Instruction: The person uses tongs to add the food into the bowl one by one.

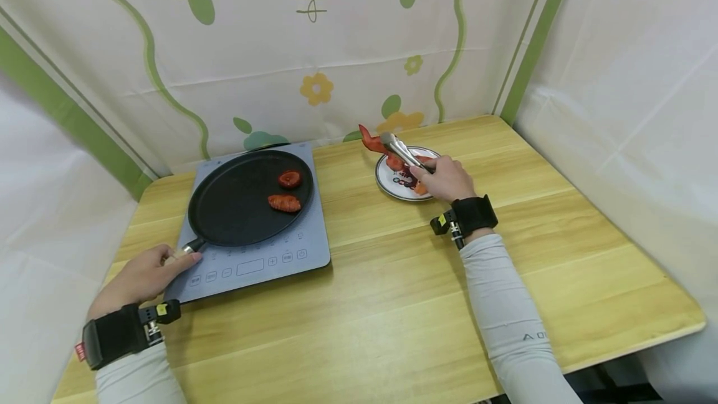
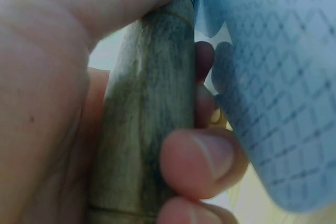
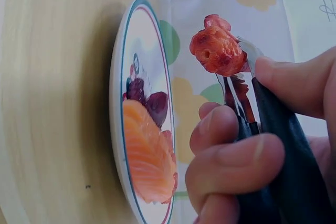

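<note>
My left hand [image 1: 143, 274] grips the wooden handle [image 2: 149, 93] of a black flat pan [image 1: 241, 204], fingers curled round it. A round dark-red piece of food [image 1: 290, 179] and a scored, reddish sausage-like piece [image 1: 283, 203] lie in the pan's right part. In my right hand [image 1: 445, 179] is a pair of metal tongs [image 1: 405, 151] with dark handles [image 3: 283, 145]. Their tips pinch a browned red piece of food, like a chicken wing [image 3: 218, 48], above a white plate [image 1: 387, 187]. An orange salmon slice [image 3: 147, 153] and dark-red pieces [image 3: 157, 107] lie on that plate.
The pan sits on a grey induction cooker [image 1: 320, 242], at the left of a wooden table [image 1: 359, 323]. White cloth with green and yellow flowers [image 1: 252, 48] hangs behind the table. Plain white cloth [image 1: 634, 142] stands at the right side.
</note>
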A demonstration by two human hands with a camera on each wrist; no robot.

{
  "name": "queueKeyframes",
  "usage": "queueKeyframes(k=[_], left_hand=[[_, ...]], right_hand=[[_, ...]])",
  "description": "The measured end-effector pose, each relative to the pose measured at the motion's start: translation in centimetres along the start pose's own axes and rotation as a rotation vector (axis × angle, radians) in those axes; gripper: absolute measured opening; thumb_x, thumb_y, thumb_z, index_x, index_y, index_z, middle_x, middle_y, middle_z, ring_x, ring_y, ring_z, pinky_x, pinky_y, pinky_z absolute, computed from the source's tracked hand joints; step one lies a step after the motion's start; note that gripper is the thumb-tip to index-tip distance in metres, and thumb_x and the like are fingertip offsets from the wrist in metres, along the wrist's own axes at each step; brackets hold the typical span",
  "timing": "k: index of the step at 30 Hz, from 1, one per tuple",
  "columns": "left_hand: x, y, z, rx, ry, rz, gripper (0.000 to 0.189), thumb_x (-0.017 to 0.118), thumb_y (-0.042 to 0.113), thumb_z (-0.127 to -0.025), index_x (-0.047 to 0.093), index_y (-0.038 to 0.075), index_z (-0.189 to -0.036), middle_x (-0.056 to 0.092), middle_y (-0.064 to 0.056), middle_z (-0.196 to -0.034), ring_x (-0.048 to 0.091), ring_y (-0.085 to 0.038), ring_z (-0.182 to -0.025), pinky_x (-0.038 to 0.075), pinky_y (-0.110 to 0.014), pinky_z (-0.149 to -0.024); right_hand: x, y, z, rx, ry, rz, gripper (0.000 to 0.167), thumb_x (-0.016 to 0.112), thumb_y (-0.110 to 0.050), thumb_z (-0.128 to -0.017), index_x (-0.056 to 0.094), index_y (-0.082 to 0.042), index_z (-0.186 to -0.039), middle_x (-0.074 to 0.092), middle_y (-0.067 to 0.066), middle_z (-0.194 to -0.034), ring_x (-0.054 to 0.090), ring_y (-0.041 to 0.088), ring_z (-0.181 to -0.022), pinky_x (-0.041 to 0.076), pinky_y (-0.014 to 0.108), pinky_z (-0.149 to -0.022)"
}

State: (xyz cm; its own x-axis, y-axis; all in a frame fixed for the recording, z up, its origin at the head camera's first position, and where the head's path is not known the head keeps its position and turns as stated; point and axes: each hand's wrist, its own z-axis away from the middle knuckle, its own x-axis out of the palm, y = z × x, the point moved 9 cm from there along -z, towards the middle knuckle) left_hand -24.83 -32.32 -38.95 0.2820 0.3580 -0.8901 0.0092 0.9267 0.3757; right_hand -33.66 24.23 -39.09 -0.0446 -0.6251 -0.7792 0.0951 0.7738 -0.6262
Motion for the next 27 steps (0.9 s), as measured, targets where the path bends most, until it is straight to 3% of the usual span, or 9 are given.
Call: queueKeyframes(k=[13, 20, 27], left_hand=[[0.0, 0.0, 0.0, -0.010, -0.009, -0.004, 0.054, 0.049, 0.053, -0.108, 0.058, 0.001, -0.095, 0.053, -0.004, -0.080, 0.053, -0.020, -0.078, 0.041, -0.031, -0.067], [0.1, -0.1, 0.0, -0.011, -0.018, 0.004, 0.053, 0.049, 0.052, -0.108, 0.057, 0.001, -0.095, 0.054, -0.005, -0.080, 0.053, -0.021, -0.078, 0.041, -0.031, -0.067], [0.2, -0.1, -0.1, -0.007, -0.015, 0.008, 0.053, 0.049, 0.052, -0.108, 0.056, 0.002, -0.094, 0.052, -0.004, -0.080, 0.053, -0.020, -0.077, 0.041, -0.031, -0.066]], right_hand=[[0.2, -0.5, 0.1, -0.042, -0.035, -0.095, 0.050, 0.056, -0.053, -0.106, 0.073, -0.010, -0.126, 0.066, 0.007, -0.085, 0.048, 0.017, -0.063, 0.034, 0.031, -0.059], [0.2, -0.9, 0.1, -0.050, -0.044, -0.161, 0.054, 0.058, -0.051, -0.106, 0.067, -0.010, -0.140, 0.072, 0.016, -0.093, 0.055, 0.015, -0.066, 0.037, 0.030, -0.061], [0.4, -1.4, 0.3, -0.062, -0.063, -0.213, 0.047, 0.059, -0.048, -0.107, 0.072, -0.008, -0.128, 0.067, 0.012, -0.081, 0.052, 0.012, -0.058, 0.036, 0.027, -0.055]])
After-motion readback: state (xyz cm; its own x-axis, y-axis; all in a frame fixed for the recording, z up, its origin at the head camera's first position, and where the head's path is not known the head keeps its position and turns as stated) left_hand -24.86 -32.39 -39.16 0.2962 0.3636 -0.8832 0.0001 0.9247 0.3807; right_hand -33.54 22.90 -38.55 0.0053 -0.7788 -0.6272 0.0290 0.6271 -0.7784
